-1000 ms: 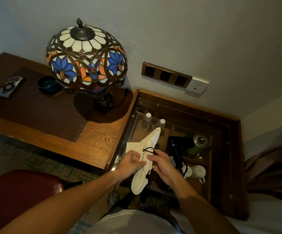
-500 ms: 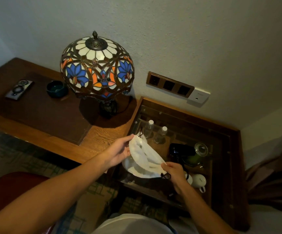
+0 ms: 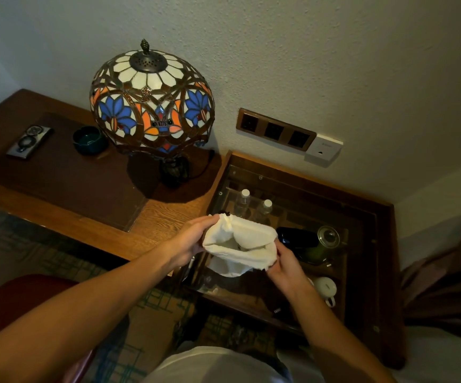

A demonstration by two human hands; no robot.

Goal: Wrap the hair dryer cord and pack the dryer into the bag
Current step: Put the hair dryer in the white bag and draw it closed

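Black hair dryer (image 3: pixel 297 238) lay on the glass top of the low wooden side table (image 3: pixel 383 244) at centre right of the frame, just right of the bag and touching a round green lidded pot (image 3: pixel 324 243); its cord was not clear enough to make out. At the centre of the frame, a white cloth drawstring bag (image 3: pixel 240 244) was held above the near left part of that glass, its mouth spread open and facing up. The left hand (image 3: pixel 189 241) pinched the bag's left rim, where a bit of dark drawstring showed at the top corner, and the right hand (image 3: pixel 284 261) gripped the right rim, so both hands were closed on the fabric and pulled the opening wide. Two clear plastic water bottles with white caps (image 3: pixel 254 204) stood behind the bag under or on the glass; which, could not be told. A small white ceramic cup (image 3: pixel 326 288) sat to the lower right of the right hand. In the upper left half of the frame, a stained-glass table lamp with blue and orange flower panels (image 3: pixel 152 106) stood on a brown wooden desk (image 3: pixel 168 214). Left of it sat a dark green round ashtray (image 3: pixel 88 139) and a flat dark remote-like object (image 3: pixel 29 140). On the pale textured wall at upper right, a brown three-part socket panel (image 3: pixel 274 132) was mounted beside a white wall box (image 3: pixel 323 149).
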